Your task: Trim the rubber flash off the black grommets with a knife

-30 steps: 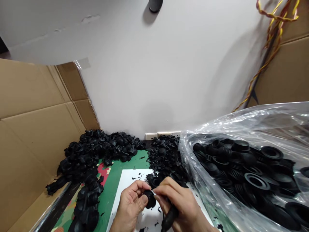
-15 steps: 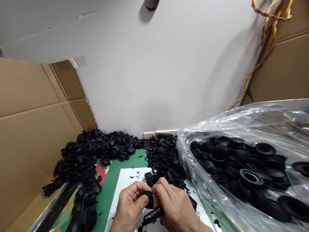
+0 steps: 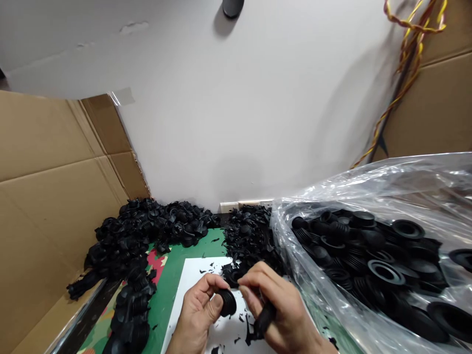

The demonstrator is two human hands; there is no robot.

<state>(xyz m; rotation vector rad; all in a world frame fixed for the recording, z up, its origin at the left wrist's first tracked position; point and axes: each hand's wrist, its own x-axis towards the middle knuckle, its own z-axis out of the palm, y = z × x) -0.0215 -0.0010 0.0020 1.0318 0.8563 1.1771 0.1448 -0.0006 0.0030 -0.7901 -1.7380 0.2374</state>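
Observation:
My left hand (image 3: 199, 312) pinches a small black ribbed rubber bellows (image 3: 227, 302) between thumb and fingers, above a white board (image 3: 191, 275). To its right, my right hand (image 3: 276, 307) is closed around a dark cylindrical handle (image 3: 266, 317) that points down toward the board; its working end cannot be made out. Thumb and forefinger of that hand are pinched together beside the bellows, and whether a scrap sits between them is unclear. Thin black rubber trimmings (image 3: 254, 327) lie on the board below both hands.
Black rubber parts are heaped at left (image 3: 136, 246). A pile of black scraps (image 3: 250, 236) stands behind the hands. On the right, a clear plastic bag (image 3: 291, 246) holds many black rubber bellows (image 3: 368, 255). Cardboard (image 3: 55, 172) walls the left; a twisted yellow-red cable (image 3: 405, 88) hangs right.
My right hand has drawn away to the right from the bellows, and the handle has swung lower and right. The bellows in my left hand has turned, so its ribs now show.

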